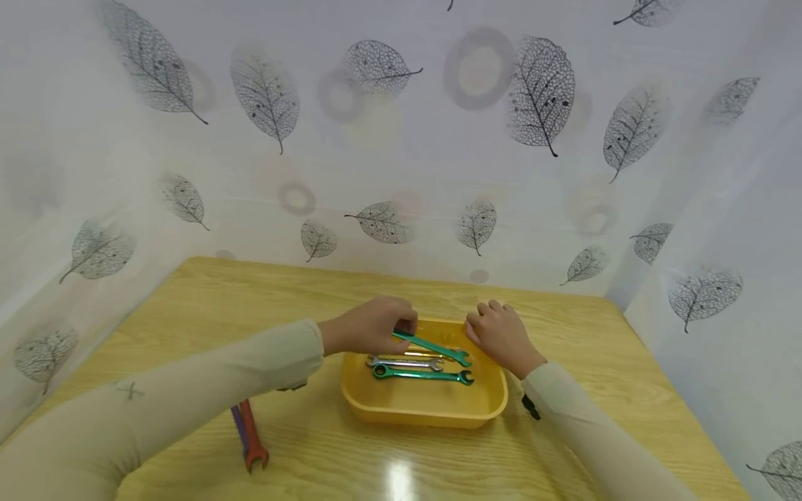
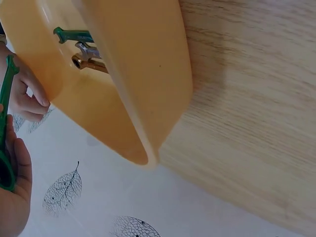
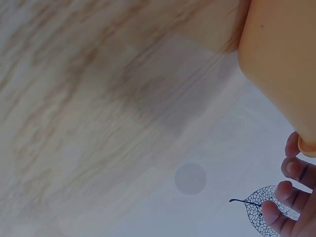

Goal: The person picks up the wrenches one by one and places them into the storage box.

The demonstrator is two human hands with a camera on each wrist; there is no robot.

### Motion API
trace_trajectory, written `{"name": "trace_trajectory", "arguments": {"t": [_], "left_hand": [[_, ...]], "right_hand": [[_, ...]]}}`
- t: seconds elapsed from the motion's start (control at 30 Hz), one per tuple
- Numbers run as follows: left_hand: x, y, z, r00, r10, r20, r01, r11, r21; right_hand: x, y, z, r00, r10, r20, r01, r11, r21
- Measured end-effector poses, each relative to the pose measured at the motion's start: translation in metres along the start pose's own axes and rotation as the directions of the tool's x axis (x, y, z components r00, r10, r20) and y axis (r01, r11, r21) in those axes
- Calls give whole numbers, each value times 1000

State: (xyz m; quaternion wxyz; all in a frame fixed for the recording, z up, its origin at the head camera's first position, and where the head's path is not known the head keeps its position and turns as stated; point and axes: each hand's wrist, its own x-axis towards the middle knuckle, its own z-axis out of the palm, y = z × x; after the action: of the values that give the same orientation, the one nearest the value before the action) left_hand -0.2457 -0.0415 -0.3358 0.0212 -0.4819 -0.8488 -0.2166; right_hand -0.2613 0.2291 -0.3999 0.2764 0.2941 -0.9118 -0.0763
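Note:
My left hand (image 1: 372,325) holds a green wrench (image 1: 435,348) over the yellow plastic tray (image 1: 413,417), its open-end jaw pointing right. The left wrist view shows the ring end of this green wrench (image 2: 7,89) lying along the fingers. Inside the tray lie another green wrench (image 1: 422,375) with a ratchet ring, a silver wrench (image 1: 407,362) and a gold wrench (image 2: 94,64). At the tray's far right corner, my right hand (image 1: 501,337) grips the rim. In the right wrist view, fingers (image 3: 292,143) curl at that rim.
A red wrench (image 1: 250,431) and a purple wrench (image 1: 240,426) lie side by side on the wooden table (image 1: 338,459), left of the tray and partly hidden by my left sleeve. A leaf-patterned white curtain (image 1: 426,160) stands behind the table and along its sides.

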Motion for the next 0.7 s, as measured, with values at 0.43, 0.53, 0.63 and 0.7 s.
{"name": "trace_trajectory", "arguments": {"t": [0.43, 0.53, 0.63, 0.7], "left_hand": [[29, 10, 8, 990, 26, 138, -37, 996, 77], [33, 9, 11, 987, 21, 159, -36, 995, 89], [38, 11, 12, 983, 21, 180, -36, 996, 81], [40, 13, 13, 980, 20, 196, -36, 996, 80]], "right_hand": [[2, -1, -1, 1000, -8, -9, 8, 1000, -23], [2, -2, -1, 1000, -11, -16, 11, 1000, -25], [2, -2, -1, 1000, -8, -13, 8, 1000, -29], [2, -1, -1, 1000, -3, -8, 3, 1000, -28]]}}
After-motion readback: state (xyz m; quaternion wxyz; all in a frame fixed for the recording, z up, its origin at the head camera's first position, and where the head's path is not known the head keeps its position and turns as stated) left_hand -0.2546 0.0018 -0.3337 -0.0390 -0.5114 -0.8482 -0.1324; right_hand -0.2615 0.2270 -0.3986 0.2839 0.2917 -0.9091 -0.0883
